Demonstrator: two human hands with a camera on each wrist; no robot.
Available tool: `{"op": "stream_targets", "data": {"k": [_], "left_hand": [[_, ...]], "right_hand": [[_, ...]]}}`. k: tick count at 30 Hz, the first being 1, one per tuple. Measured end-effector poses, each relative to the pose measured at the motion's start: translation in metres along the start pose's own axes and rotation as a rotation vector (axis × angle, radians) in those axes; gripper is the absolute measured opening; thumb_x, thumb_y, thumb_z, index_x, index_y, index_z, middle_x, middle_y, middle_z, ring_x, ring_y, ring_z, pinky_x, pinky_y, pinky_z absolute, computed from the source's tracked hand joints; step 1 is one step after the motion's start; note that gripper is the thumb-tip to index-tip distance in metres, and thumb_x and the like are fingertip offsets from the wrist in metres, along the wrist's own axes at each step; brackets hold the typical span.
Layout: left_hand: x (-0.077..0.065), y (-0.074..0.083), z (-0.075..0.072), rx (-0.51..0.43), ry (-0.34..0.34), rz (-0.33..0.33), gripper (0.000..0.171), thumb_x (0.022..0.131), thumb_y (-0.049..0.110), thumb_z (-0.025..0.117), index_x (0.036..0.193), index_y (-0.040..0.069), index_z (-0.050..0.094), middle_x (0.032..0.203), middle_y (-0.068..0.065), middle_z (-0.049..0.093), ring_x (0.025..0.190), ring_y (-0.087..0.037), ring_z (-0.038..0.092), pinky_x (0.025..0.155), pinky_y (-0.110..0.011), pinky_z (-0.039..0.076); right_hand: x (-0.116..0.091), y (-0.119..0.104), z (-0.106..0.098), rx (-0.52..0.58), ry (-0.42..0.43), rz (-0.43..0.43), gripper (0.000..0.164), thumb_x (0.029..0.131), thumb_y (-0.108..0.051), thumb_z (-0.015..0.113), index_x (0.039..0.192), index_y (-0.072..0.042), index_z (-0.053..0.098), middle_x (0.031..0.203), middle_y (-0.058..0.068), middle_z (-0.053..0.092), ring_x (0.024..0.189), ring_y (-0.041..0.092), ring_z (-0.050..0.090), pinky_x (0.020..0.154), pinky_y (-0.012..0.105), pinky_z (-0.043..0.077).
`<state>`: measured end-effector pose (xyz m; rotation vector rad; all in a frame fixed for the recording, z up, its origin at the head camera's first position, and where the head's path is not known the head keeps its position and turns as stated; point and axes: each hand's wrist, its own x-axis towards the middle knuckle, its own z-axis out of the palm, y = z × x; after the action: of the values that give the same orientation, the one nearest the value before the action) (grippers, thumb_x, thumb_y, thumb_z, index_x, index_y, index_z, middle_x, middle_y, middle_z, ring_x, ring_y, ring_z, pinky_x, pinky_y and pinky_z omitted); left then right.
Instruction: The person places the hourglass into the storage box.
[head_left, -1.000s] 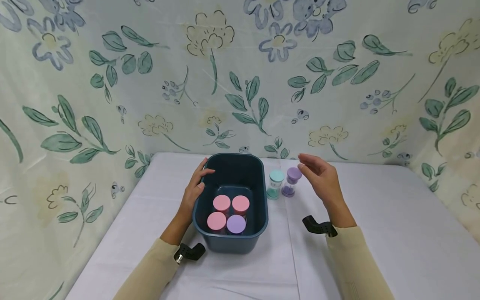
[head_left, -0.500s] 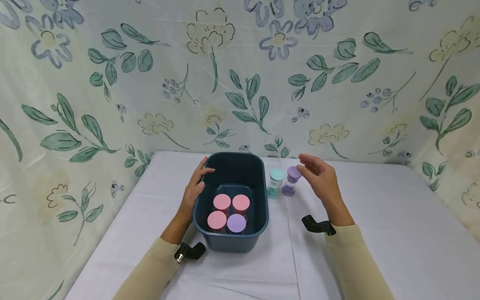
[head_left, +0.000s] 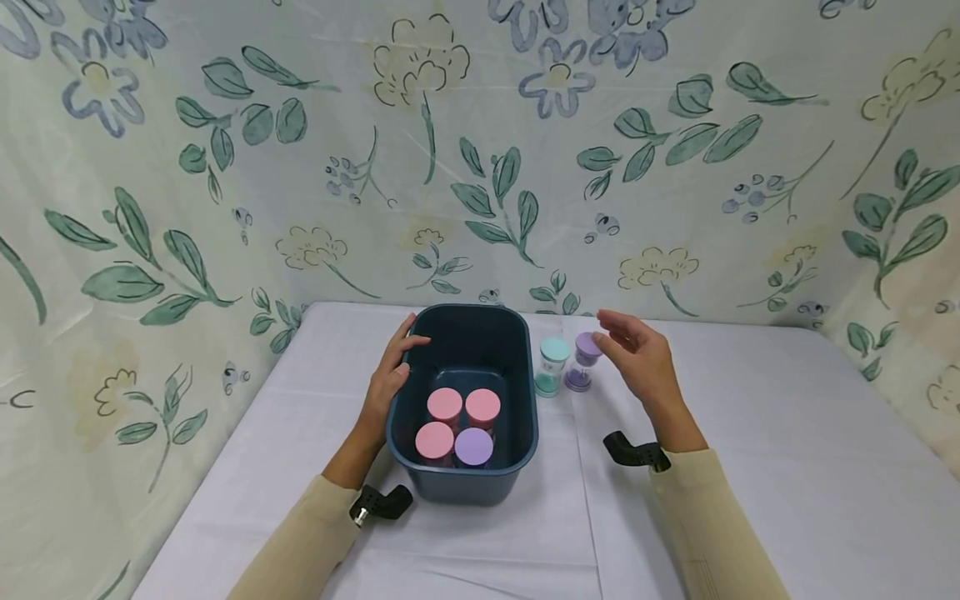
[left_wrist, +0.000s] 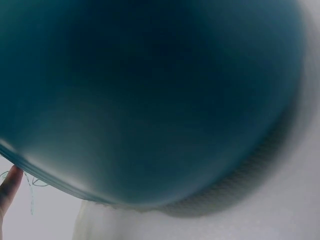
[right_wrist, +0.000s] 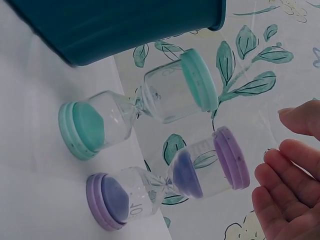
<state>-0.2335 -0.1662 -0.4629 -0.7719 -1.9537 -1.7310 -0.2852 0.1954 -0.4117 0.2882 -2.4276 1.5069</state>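
My left hand [head_left: 386, 379] holds the left rim of a dark blue plastic bin [head_left: 472, 487], fingers reaching over the edge; in the left wrist view, a fingertip [left_wrist: 11, 185] touches the rim of the bin [left_wrist: 125, 125]. Just right of the bin stand two upright hourglasses, one teal [head_left: 553, 358] and one purple [head_left: 585, 358]. The teal hourglass [right_wrist: 140, 102] has its sand at the bottom, while the purple hourglass [right_wrist: 167, 180] shows sand in both bulbs. Beside the purple cap, my right hand [head_left: 641, 354] is relaxed and holds nothing; the right wrist view shows its fingertips apart from the cap.
Inside the bin, near its front end, stand three pink-capped hourglasses [head_left: 445, 405] and one purple-capped hourglass [head_left: 474, 447]. A white cloth [head_left: 720, 500] covers the table. Behind it hangs a floral curtain [head_left: 480, 108]. Each wrist wears a black camera mount [head_left: 636, 452].
My right hand shifts very slightly left, closer to the purple hourglass's cap in the head view. The left hand, the bin and the hourglasses stay as they were.
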Motion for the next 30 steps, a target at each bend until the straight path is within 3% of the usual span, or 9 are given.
{"op": "stream_targets", "data": {"k": [22,30], "left_hand": [[-0.001,0.000,0.004,0.002,0.038,-0.009,0.045,0.095,0.018,0.030,0.133,0.001,0.048,0.160,-0.009,0.017,0.146,-0.025,0.013,0.110,-0.064,0.016],[0.000,0.000,0.004,0.012,0.038,-0.006,0.045,0.095,0.018,0.030,0.133,0.000,0.047,0.160,-0.010,0.017,0.146,-0.026,0.013,0.110,-0.064,0.016]], "right_hand": [[-0.002,0.011,0.006,-0.029,-0.041,0.014,0.053,0.091,-0.036,0.065,0.135,-0.009,0.054,0.135,0.007,0.056,0.127,0.025,0.050,0.105,0.042,0.039],[-0.002,0.013,0.007,-0.024,-0.068,0.015,0.053,0.091,-0.037,0.065,0.135,-0.008,0.055,0.134,0.007,0.056,0.125,0.023,0.051,0.103,0.039,0.040]]}}
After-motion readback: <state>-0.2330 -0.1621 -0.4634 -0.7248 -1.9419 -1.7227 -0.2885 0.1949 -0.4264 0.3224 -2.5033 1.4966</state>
